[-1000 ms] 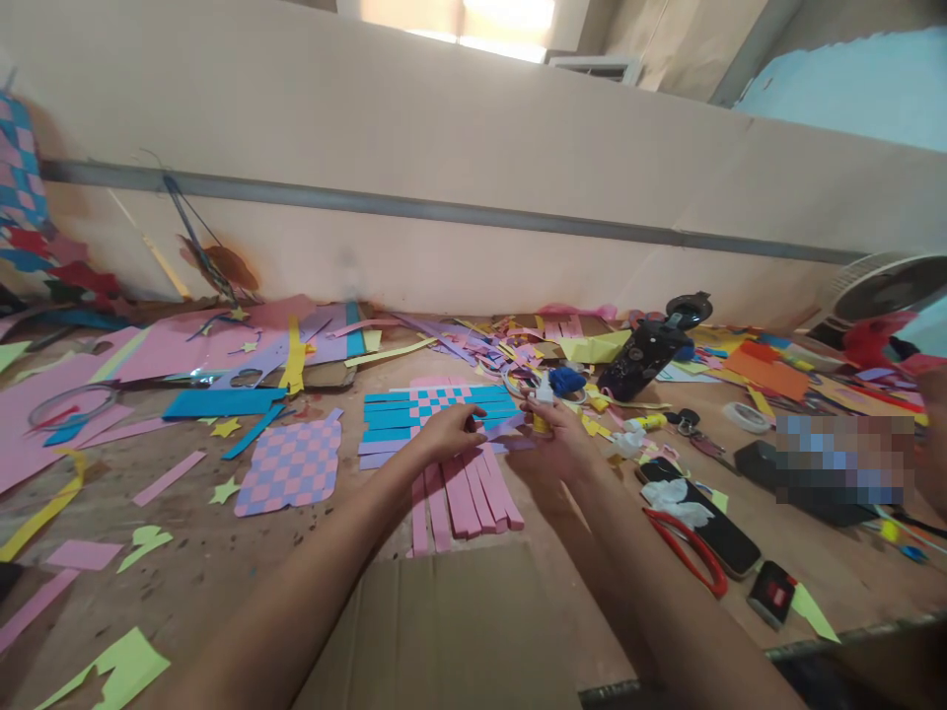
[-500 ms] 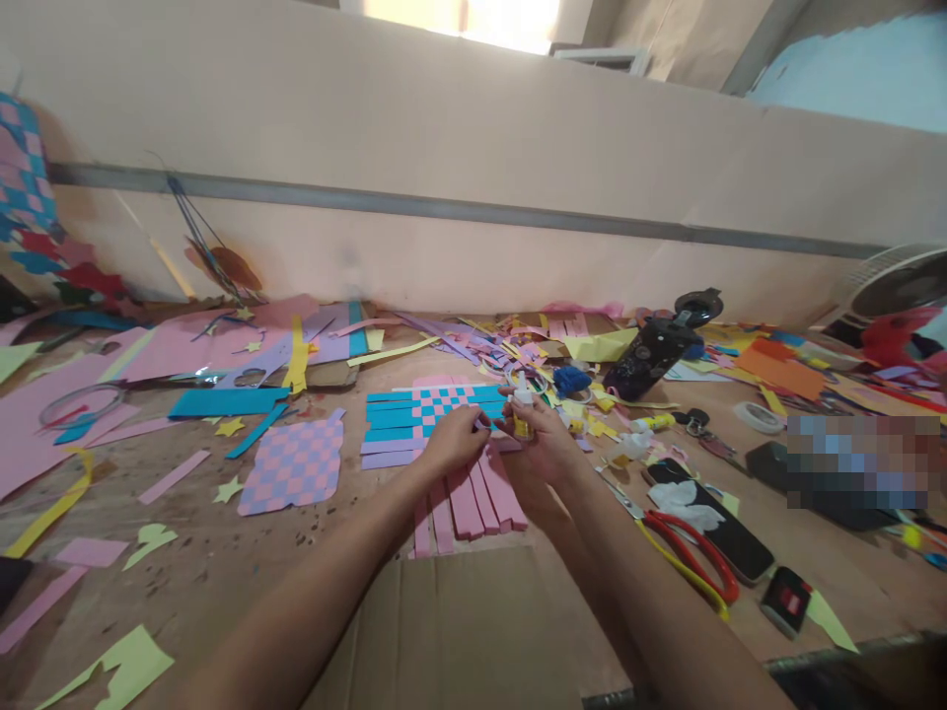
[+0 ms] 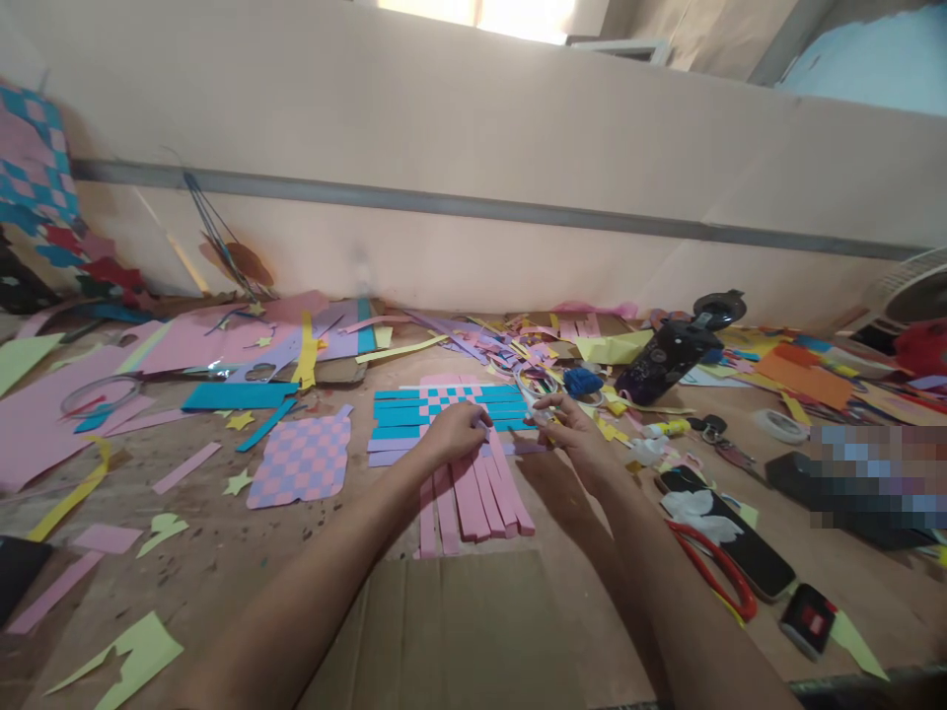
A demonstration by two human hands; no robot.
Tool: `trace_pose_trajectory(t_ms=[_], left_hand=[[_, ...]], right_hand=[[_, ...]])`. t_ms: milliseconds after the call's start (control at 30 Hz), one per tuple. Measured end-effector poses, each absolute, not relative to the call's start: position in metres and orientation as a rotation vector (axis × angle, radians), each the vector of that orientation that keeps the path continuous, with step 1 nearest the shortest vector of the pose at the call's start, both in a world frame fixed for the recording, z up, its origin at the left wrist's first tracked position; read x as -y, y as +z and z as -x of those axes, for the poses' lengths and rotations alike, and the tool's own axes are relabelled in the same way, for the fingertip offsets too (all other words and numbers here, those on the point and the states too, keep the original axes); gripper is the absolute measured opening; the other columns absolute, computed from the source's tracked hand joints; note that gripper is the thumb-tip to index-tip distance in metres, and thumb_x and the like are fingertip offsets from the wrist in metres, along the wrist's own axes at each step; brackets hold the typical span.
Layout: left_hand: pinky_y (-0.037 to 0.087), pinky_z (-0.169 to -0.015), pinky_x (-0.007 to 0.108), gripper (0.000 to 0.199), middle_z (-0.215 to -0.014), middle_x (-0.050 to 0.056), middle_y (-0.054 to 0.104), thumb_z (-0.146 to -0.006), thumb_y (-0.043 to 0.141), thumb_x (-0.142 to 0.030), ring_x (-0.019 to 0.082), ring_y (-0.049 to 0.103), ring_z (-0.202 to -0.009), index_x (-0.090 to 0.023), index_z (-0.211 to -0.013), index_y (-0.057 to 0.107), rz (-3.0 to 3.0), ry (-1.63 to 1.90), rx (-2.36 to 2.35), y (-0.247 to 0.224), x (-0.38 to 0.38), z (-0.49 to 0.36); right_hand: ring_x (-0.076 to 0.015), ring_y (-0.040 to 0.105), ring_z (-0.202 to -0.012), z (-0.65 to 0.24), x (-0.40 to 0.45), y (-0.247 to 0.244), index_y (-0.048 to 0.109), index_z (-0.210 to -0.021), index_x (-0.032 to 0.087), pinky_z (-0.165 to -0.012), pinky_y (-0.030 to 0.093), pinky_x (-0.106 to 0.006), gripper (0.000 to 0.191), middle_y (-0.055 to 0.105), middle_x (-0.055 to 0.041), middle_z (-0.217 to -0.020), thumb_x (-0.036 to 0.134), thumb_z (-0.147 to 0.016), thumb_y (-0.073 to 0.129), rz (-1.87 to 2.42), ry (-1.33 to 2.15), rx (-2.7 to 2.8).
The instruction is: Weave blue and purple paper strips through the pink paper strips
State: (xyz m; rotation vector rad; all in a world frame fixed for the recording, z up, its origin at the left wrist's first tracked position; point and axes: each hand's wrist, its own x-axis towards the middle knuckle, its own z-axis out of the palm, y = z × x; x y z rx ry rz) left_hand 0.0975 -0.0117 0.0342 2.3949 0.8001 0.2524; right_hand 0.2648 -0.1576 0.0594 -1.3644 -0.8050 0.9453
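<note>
A woven mat of pink and blue strips (image 3: 451, 399) lies ahead of me, its loose pink strips (image 3: 473, 503) fanned toward me. Lilac strips (image 3: 392, 452) run along its near side. Over the weave, my left hand (image 3: 460, 434) is closed, pinching what looks like a lilac strip; its fingertips are partly hidden. At the right ends of the blue strips, my right hand (image 3: 573, 434) is curled around a small glue bottle (image 3: 545, 418), mostly hidden by the fingers and tilted.
A finished pink and lilac checkered piece (image 3: 300, 459) lies to the left. Brown cardboard (image 3: 459, 631) is in front of me. On the right are red-handled scissors (image 3: 721, 577), a phone (image 3: 762, 552), a tape roll (image 3: 780, 426) and a dark open-lidded bottle (image 3: 662, 360). Paper scraps (image 3: 518, 345) crowd the back.
My right hand has drawn back to the right from the left hand, and the glue bottle has gone from upright to mostly hidden. My left hand stays on the weave. The view has shifted slightly.
</note>
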Motion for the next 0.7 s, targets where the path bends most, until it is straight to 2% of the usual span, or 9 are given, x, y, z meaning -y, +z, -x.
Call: trace_pose_trajectory(t_ms=[67, 200, 267, 433, 567, 633, 700], left_hand=[[0.053, -0.095, 0.033, 0.032, -0.11, 0.008, 0.079, -0.084, 0.062, -0.013, 0.026, 0.071, -0.107, -0.019, -0.108, 0.082, -2.458, 0.243, -0.783, 0.035, 0.011, -0.098], [0.052, -0.097, 0.033, 0.032, -0.111, 0.008, 0.079, -0.086, 0.063, -0.015, 0.025, 0.07, -0.109, -0.018, -0.111, 0.082, -2.491, 0.231, -0.763, 0.032, 0.008, -0.098], [0.051, -0.096, 0.032, 0.033, -0.112, 0.008, 0.079, -0.086, 0.062, -0.015, 0.025, 0.07, -0.11, -0.019, -0.112, 0.082, -2.492, 0.225, -0.761, 0.03, 0.007, -0.098], [0.05, -0.097, 0.033, 0.033, -0.113, 0.008, 0.078, -0.087, 0.062, -0.018, 0.026, 0.068, -0.113, -0.021, -0.113, 0.082, -2.506, 0.216, -0.762, 0.025, 0.006, -0.099], [0.051, -0.096, 0.034, 0.035, -0.112, 0.009, 0.078, -0.087, 0.062, -0.017, 0.026, 0.068, -0.111, -0.022, -0.114, 0.083, -2.516, 0.227, -0.762, 0.023, 0.005, -0.099], [0.05, -0.096, 0.034, 0.035, -0.112, 0.009, 0.078, -0.086, 0.062, -0.017, 0.027, 0.068, -0.11, -0.022, -0.114, 0.083, -2.519, 0.234, -0.76, 0.022, 0.005, -0.099], [0.05, -0.096, 0.034, 0.035, -0.112, 0.009, 0.078, -0.086, 0.061, -0.016, 0.027, 0.068, -0.112, -0.022, -0.113, 0.083, -2.519, 0.238, -0.761, 0.022, 0.006, -0.099]], right_hand=[[-0.023, 0.072, -0.082, -0.267, 0.16, 0.061, 0.059, -0.109, 0.03, -0.072, 0.057, -0.035, 0.051, 0.073, 0.0017, -0.091, 0.045, -0.071, 0.09, 1.369, 0.967, 0.836], [-0.0251, 0.072, -0.099, -0.277, 0.166, 0.06, 0.058, -0.14, 0.034, -0.087, 0.058, -0.039, 0.081, 0.074, -0.0021, -0.113, 0.037, -0.068, 0.094, 1.409, 0.937, 0.912], [-0.0239, 0.071, -0.096, -0.285, 0.166, 0.057, 0.061, -0.144, 0.033, -0.087, 0.057, -0.039, 0.075, 0.075, -0.0021, -0.107, 0.043, -0.075, 0.09, 1.466, 0.847, 0.952], [-0.0212, 0.065, -0.073, -0.302, 0.163, 0.048, 0.074, -0.13, 0.023, -0.066, 0.052, -0.034, 0.06, 0.071, -0.0017, -0.079, 0.064, -0.085, 0.074, 1.598, 0.59, 0.977], [-0.0224, 0.066, -0.073, -0.304, 0.165, 0.049, 0.077, -0.111, 0.021, -0.063, 0.051, -0.033, 0.054, 0.074, -0.0035, -0.082, 0.065, -0.08, 0.077, 1.643, 0.44, 1.015], [-0.0237, 0.068, -0.076, -0.301, 0.167, 0.052, 0.076, -0.108, 0.021, -0.065, 0.051, -0.034, 0.05, 0.076, -0.0044, -0.088, 0.063, -0.08, 0.077, 1.637, 0.395, 1.023], [-0.0239, 0.067, -0.074, -0.298, 0.168, 0.054, 0.074, -0.107, 0.022, -0.064, 0.05, -0.034, 0.046, 0.075, -0.0039, -0.086, 0.061, -0.083, 0.073, 1.674, 0.342, 1.027]])
